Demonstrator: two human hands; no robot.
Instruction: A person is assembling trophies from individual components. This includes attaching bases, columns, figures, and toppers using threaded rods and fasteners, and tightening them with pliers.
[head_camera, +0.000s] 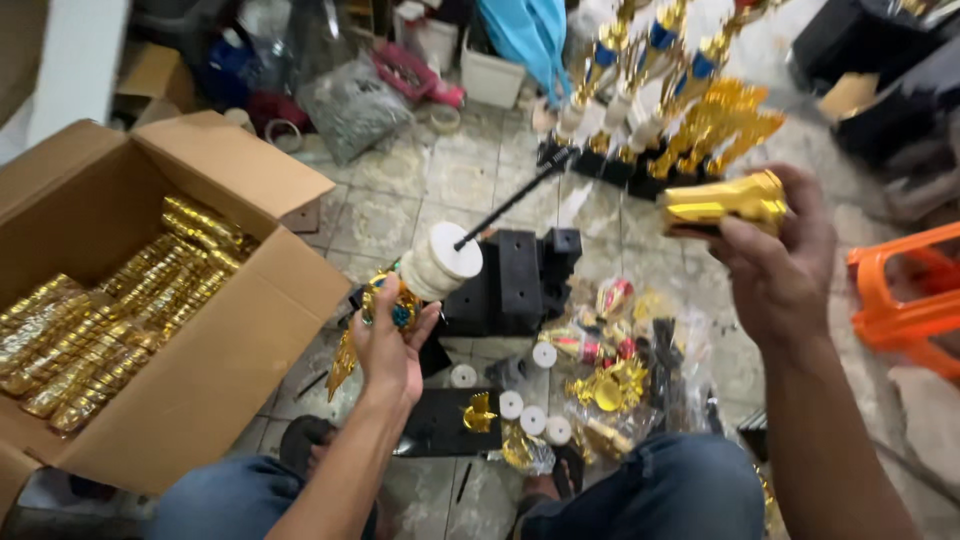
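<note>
My left hand (388, 345) grips a part-built trophy (425, 275): a gold piece with a blue centre, a white ribbed collar on top and a thin black threaded rod (510, 205) sticking up to the right. My right hand (775, 265) is raised at the right and holds a shiny gold trophy column piece (725, 203) lying sideways in its fingers. The two hands are well apart. My knees in blue jeans (650, 490) show at the bottom.
An open cardboard box (230, 350) of several gold column pieces (120, 315) stands at left. Black plastic bases (520, 275), white discs (530, 415) and bagged gold parts (610, 380) lie on the tiled floor. Finished trophies (660, 110) stand behind; an orange stool (905, 295) is at right.
</note>
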